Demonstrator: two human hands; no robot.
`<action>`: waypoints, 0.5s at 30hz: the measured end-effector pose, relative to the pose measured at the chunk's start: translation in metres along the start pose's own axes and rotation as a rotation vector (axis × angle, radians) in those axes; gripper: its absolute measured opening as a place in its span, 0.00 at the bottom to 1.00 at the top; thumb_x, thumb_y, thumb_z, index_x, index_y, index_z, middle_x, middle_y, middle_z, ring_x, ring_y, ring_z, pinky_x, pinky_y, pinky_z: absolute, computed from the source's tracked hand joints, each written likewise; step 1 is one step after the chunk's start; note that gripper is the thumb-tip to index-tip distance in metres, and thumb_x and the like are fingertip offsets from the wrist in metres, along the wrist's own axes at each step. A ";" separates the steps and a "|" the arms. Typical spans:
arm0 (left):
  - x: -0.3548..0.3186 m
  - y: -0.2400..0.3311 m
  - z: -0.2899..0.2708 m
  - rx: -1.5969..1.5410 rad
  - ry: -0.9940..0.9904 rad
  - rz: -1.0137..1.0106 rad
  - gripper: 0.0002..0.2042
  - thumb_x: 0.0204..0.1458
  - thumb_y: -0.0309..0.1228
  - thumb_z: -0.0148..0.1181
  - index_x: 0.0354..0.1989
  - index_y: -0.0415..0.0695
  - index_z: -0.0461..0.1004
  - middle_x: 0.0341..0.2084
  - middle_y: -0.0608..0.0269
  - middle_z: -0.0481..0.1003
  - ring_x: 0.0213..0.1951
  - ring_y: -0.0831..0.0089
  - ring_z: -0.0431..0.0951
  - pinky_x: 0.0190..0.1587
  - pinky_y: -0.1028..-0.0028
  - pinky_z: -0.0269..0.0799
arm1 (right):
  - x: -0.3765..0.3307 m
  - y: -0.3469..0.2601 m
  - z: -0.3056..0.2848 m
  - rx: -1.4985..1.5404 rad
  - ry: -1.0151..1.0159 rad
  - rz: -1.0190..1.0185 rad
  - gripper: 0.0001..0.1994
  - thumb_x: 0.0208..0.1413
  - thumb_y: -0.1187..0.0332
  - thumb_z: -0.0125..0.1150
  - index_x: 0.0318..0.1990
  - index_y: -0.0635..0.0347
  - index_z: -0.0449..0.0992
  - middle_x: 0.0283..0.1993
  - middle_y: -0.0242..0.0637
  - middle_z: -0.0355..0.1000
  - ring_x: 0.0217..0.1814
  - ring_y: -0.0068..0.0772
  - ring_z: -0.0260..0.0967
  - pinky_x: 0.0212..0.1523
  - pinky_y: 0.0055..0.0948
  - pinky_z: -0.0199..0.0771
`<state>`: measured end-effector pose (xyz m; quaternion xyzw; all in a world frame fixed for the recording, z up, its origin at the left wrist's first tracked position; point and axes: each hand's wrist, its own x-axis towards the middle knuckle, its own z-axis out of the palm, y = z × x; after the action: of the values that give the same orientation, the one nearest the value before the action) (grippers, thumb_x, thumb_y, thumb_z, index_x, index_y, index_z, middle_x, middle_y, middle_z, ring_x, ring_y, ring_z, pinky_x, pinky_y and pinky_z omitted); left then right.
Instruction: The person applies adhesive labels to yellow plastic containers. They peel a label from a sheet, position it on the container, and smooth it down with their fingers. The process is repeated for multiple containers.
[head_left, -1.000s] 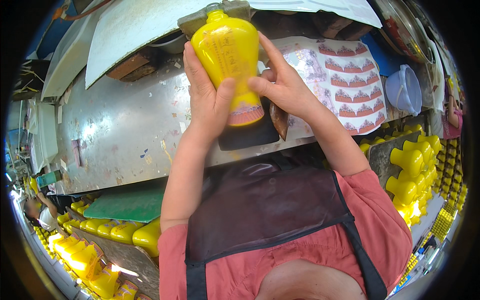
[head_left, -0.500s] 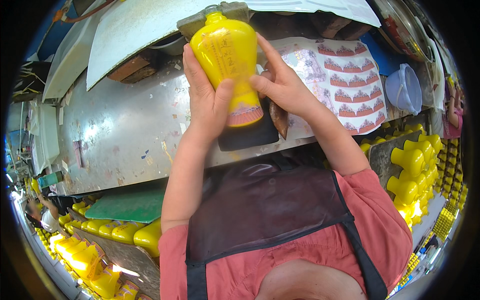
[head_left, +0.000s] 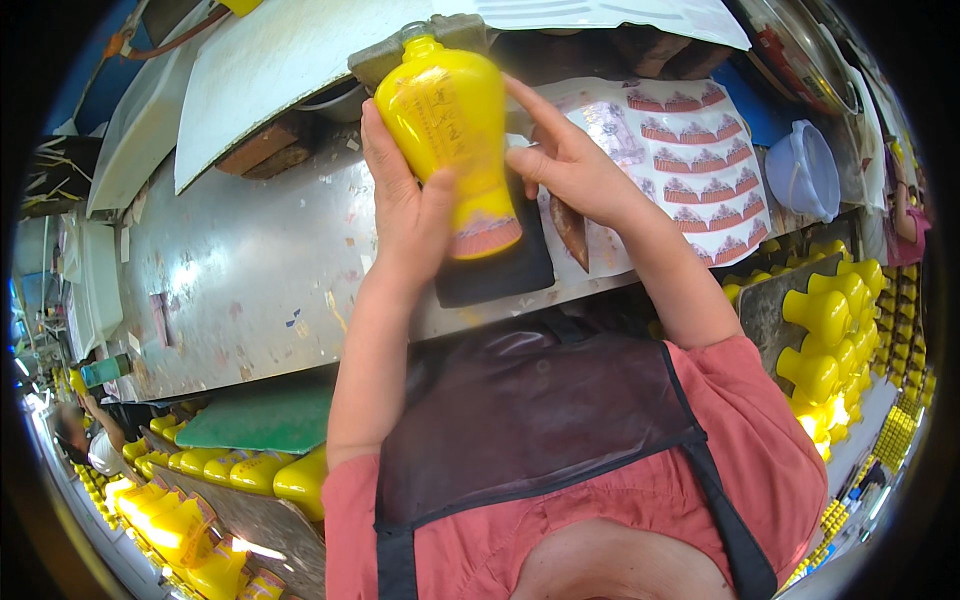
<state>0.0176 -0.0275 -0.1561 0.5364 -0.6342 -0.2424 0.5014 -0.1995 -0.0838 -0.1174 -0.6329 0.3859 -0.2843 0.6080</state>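
Note:
A glossy yellow vase-shaped bottle (head_left: 450, 110) with a narrow neck lies tilted above the metal worktable, its top away from me. Dark lettering marks its side, and a pink decal band (head_left: 487, 233) rings the base. My left hand (head_left: 410, 205) is closed round its left side, thumb across the front. My right hand (head_left: 565, 165) is at its right side, index finger stretched along the shoulder and thumb by the edge; its other fingers are partly hidden. Beneath the base sits a black block (head_left: 497, 275). A grey pad or stone (head_left: 470, 35) lies behind the neck.
A sheet of pink decals (head_left: 700, 190) lies on the metal table (head_left: 240, 260) at right, beside a brown pointed piece (head_left: 570, 235). Beyond it stands a pale blue bucket (head_left: 803, 172). Yellow bottles (head_left: 825, 310) crowd boards on both sides below. A co-worker (head_left: 95, 440) is at far left.
My right thumb has moved off the bottle's front to its right edge. The bottle has shifted slightly left within the view; my left hand keeps its hold.

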 end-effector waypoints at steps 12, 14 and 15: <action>-0.009 0.015 -0.003 -0.515 0.004 -0.130 0.36 0.68 0.35 0.52 0.80 0.50 0.39 0.75 0.56 0.52 0.72 0.62 0.58 0.72 0.61 0.56 | -0.006 0.005 0.016 -0.031 0.058 -0.034 0.43 0.61 0.65 0.64 0.79 0.52 0.45 0.40 0.41 0.78 0.36 0.27 0.76 0.44 0.29 0.77; -0.010 0.015 -0.001 -0.533 0.018 -0.140 0.38 0.67 0.30 0.54 0.80 0.50 0.39 0.75 0.56 0.52 0.71 0.63 0.58 0.71 0.63 0.57 | -0.005 0.006 0.019 -0.015 0.057 -0.048 0.45 0.61 0.65 0.65 0.80 0.52 0.43 0.41 0.44 0.78 0.37 0.29 0.77 0.45 0.30 0.77; -0.010 0.016 0.000 -0.542 0.024 -0.150 0.38 0.66 0.28 0.55 0.80 0.50 0.39 0.75 0.56 0.52 0.71 0.63 0.59 0.71 0.63 0.57 | -0.005 0.006 0.020 -0.001 0.061 -0.058 0.45 0.61 0.65 0.65 0.80 0.53 0.42 0.41 0.45 0.78 0.38 0.29 0.77 0.45 0.31 0.77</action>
<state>0.0101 -0.0135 -0.1465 0.4310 -0.4989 -0.4332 0.6146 -0.1863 -0.0688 -0.1245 -0.6351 0.3859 -0.3206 0.5873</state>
